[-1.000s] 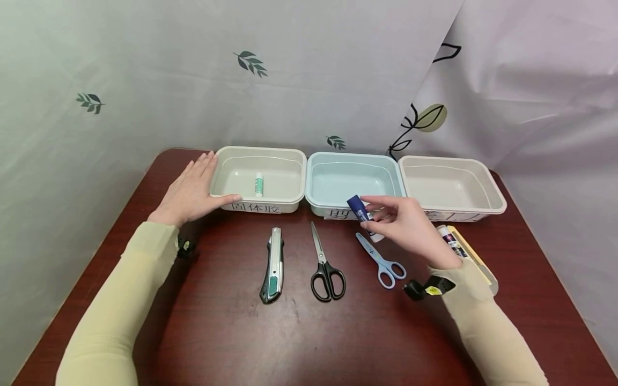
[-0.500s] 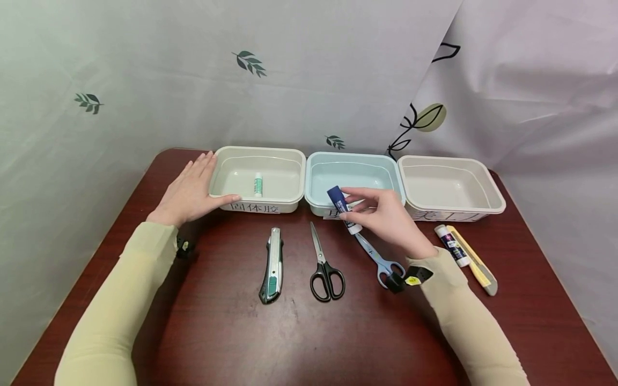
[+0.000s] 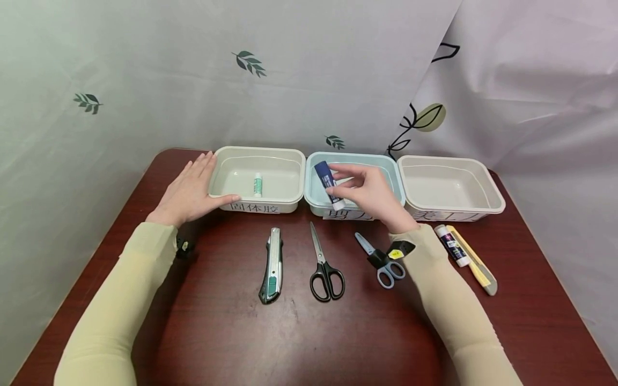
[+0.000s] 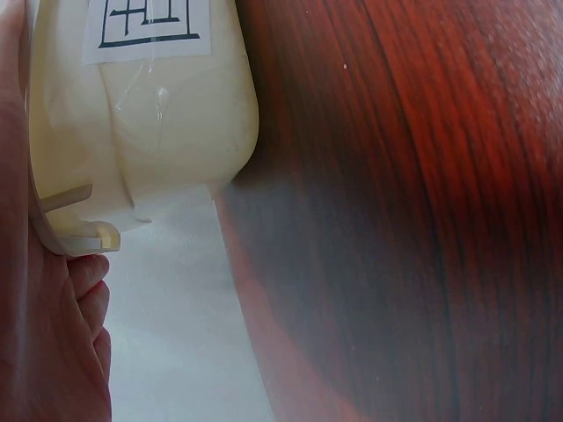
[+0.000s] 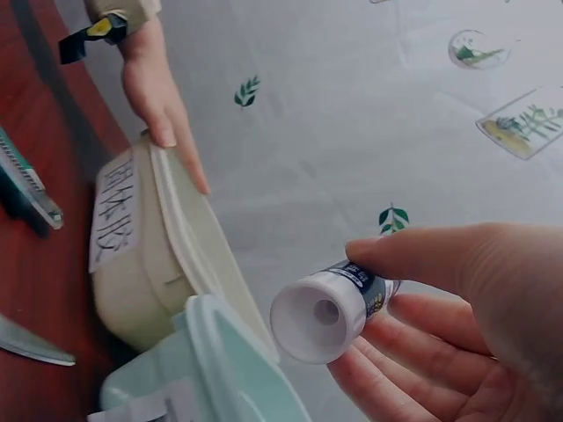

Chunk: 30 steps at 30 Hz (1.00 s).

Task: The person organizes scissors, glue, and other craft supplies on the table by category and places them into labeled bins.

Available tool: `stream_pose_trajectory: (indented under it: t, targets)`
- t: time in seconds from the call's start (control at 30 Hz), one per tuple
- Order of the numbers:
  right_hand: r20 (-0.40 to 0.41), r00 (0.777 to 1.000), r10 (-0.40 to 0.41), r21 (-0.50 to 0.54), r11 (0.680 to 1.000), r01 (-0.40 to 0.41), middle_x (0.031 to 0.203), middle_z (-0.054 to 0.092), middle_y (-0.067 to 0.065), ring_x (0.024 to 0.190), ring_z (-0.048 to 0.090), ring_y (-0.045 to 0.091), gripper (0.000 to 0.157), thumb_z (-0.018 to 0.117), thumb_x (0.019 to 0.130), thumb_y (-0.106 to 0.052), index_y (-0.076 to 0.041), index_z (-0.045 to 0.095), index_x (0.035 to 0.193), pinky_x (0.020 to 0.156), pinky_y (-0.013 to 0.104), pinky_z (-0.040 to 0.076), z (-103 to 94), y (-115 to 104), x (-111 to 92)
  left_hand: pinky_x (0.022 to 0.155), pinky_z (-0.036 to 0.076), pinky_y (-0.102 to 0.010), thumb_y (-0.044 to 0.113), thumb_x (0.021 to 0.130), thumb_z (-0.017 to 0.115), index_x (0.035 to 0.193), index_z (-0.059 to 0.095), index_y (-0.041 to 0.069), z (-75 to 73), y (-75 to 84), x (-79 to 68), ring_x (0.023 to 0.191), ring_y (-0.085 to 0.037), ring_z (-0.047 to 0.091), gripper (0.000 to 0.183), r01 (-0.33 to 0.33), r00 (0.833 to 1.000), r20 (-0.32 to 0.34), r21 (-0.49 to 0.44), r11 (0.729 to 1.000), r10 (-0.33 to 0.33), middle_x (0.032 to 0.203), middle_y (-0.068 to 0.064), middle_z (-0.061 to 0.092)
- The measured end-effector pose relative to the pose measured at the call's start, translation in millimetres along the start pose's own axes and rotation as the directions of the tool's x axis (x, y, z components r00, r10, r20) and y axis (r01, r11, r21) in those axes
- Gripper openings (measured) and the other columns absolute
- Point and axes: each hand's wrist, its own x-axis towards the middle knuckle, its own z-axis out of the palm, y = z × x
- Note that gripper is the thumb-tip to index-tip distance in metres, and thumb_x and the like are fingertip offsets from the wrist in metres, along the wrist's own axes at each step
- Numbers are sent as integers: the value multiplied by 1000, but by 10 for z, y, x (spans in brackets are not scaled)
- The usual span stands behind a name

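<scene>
My right hand (image 3: 369,192) pinches a glue stick (image 3: 330,185) with a dark blue cap and white base, tilted, above the light blue bin (image 3: 311,185). In the right wrist view the glue stick (image 5: 321,316) shows its hollow white bottom between thumb and fingers. My left hand (image 3: 188,190) rests on the left rim of the cream bin (image 3: 285,206), fingers straight and thumb along its front edge. Inside that bin lies a small green and white glue stick (image 3: 258,185). The left wrist view shows the cream bin's labelled side (image 4: 176,114) beside the hand.
A beige bin (image 3: 499,201) stands at the right of the row. In front lie a utility knife (image 3: 273,265), black-handled scissors (image 3: 322,268) and blue scissors (image 3: 386,271), partly covered by the wrist camera. Another glue stick (image 3: 452,246) and a yellow utility knife (image 3: 475,262) lie at right.
My right hand has carried the glue stick leftward and up, from near the blue scissors to over the light blue bin. The left hand stays on the cream bin.
</scene>
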Motion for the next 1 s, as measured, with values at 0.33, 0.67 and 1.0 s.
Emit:
stream_pose_trajectory:
  t: [0.33,0.67,1.0]
  targets:
    - [-74,997,33,82,996,-27,112,74,11,93,74,20,49,85,85,-14,-10,71,132,77,31,58,-83,-232,381,124,4,-46,76,87,59,161,13,-3,-6,4,3,153,-35,11,118,5,1000,-4,2,1000,-4,166,-24,14]
    - [-64,992,106,124,987,-98,114,71,13,100,71,21,52,85,84,-11,-9,69,133,80,32,60,-91,-379,729,124,1,-45,75,88,58,161,12,-3,-8,12,2,153,-36,11,117,-3,1000,-2,0,1000,3,166,-25,13]
    - [-6,977,211,194,959,-206,119,71,17,101,71,24,54,82,87,-7,-3,64,137,80,31,60,179,-207,878,124,3,-46,76,87,58,161,11,-3,3,-6,-4,154,-35,10,118,-8,1000,-8,7,1000,8,166,-24,13]
